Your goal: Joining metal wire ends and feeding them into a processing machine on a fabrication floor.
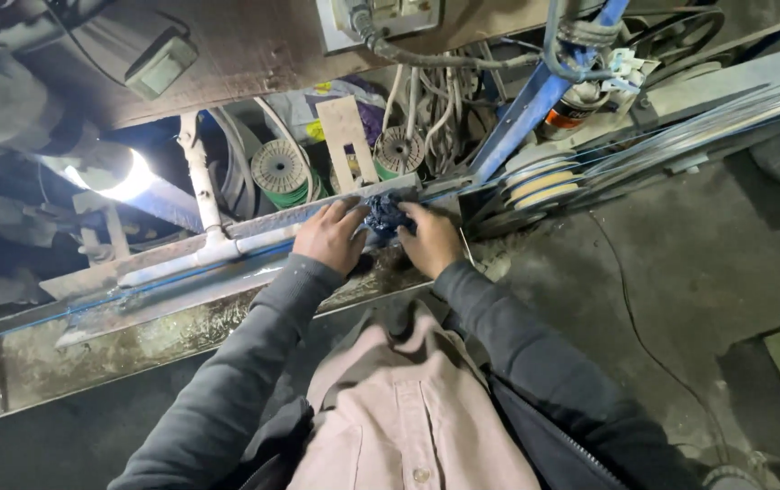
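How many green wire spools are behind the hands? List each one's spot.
2. One green spool sits left of the pale wooden block; the other right of it. More may be hidden.

Two hands (331, 238) (430, 240), one dark blue rag (385, 217), two green wire spools (281, 171) (399, 151), one white pipe (218, 252).

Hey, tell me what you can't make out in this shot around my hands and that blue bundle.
Head view only:
- Blue bundle: too small and dark to tell what it is; both hands cover its sides.
- Left hand and right hand: fingers curl onto the bundle, grip not clear.
- Area by the lamp: washed out by glare.
- Green spools: partly hidden behind the white pipe and the rail.
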